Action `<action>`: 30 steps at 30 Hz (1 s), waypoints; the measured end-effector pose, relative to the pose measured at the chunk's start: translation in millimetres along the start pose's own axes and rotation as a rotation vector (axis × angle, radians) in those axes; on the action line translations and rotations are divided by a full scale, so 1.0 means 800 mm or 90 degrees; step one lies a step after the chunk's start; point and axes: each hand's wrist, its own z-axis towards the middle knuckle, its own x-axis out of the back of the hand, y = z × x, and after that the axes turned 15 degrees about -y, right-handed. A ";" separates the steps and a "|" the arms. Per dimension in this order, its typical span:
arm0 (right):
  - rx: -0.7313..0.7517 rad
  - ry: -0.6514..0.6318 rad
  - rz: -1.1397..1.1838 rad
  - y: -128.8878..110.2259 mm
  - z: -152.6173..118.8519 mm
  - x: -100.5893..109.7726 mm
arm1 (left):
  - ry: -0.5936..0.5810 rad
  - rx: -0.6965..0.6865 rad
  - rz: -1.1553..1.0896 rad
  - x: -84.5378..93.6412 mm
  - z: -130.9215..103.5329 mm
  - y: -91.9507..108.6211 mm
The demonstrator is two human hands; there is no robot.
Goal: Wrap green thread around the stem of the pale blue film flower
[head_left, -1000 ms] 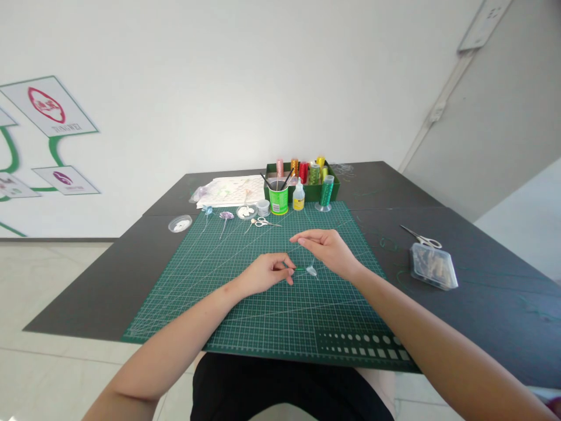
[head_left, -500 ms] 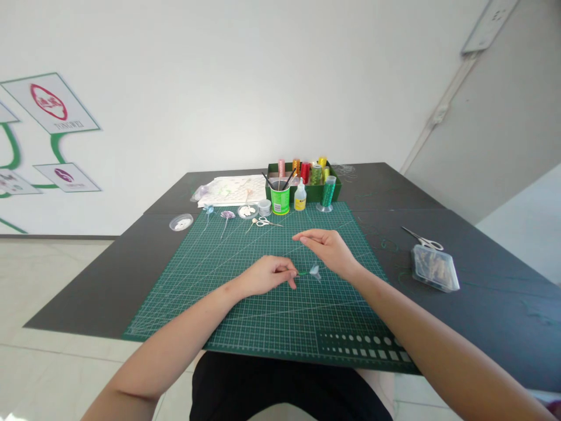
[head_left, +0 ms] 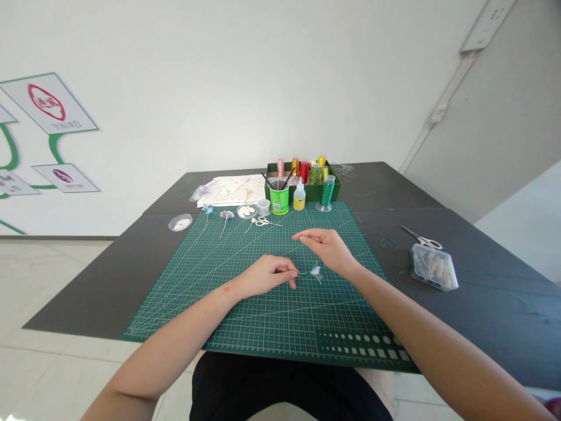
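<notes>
Over the middle of the green cutting mat [head_left: 245, 318], my left hand [head_left: 268, 273] pinches the green stem of a small artificial flower [head_left: 316, 271]. Its pale blue-white petals point right, and a short stretch of green shows between fingertips and petals. My right hand [head_left: 325, 245] is raised beyond and to the right of the flower, thumb and fingers pressed together. Whatever is between those fingertips, perhaps something very thin, is too small to make out. A blue flower [head_left: 207, 209] and a purple flower [head_left: 227, 216] on thin stems lie at the mat's far left.
White-handled scissors [head_left: 263, 221] lie near a green can [head_left: 280, 200] of brushes, a glue bottle [head_left: 299, 196] and a green thread spool [head_left: 326, 193]. Behind stands a box [head_left: 313, 193] of coloured spools. To the right are more scissors [head_left: 427, 241] and a clear plastic box [head_left: 433, 268].
The flower's head has turned slightly in my left fingertips. Both hands stay in nearly the same place; the whole view has shifted a little.
</notes>
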 end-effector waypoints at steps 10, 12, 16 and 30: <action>-0.066 -0.075 -0.030 0.031 0.012 0.004 | 0.067 -0.014 -0.054 0.000 0.003 0.001; -0.076 -0.088 -0.040 0.038 0.014 0.005 | 0.090 -0.018 -0.084 -0.001 0.005 -0.002; -0.085 -0.107 -0.071 0.048 0.019 0.010 | 0.145 -0.037 -0.146 0.001 0.010 -0.006; -0.065 -0.211 -0.128 0.035 0.013 0.021 | 0.251 -0.083 -0.409 0.026 0.004 -0.003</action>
